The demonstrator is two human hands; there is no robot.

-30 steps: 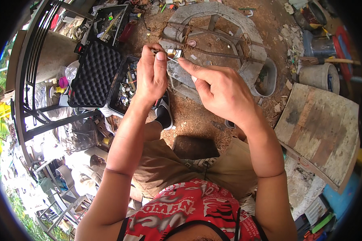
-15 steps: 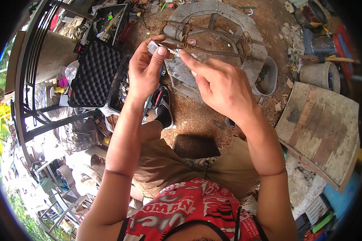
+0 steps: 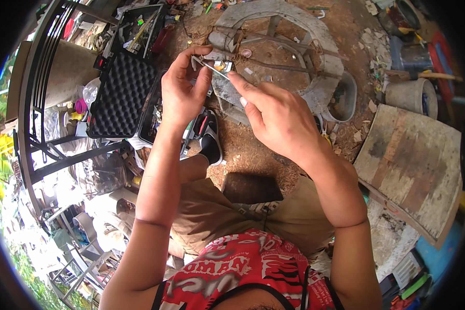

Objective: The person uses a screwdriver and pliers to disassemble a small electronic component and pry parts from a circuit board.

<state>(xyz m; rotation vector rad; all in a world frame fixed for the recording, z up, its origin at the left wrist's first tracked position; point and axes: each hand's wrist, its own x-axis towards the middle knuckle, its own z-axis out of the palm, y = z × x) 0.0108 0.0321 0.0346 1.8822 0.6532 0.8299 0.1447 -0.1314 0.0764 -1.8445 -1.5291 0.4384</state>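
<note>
My left hand is raised over the ground with thumb and fingers pinched around a small greyish piece, mostly hidden by the fingers. From the right, my right hand grips a slim, straight metal tool; its forefinger lies along it and its handle is covered by the palm. The tool's thin shaft reaches across to the piece at my left fingertips. Whether they touch, I cannot tell. Below the hands lies a grey, ring-shaped frame with a flat panel.
An opened black case with foam lining lies left of my left forearm, beside a dark metal rack. A worn wooden board is at the right. Buckets stand behind it. A dark block sits between my legs.
The piece in my left hand has turned, showing less of its flat silvery face. My right hand has shifted slightly down, and more of the tool's thin shaft shows.
</note>
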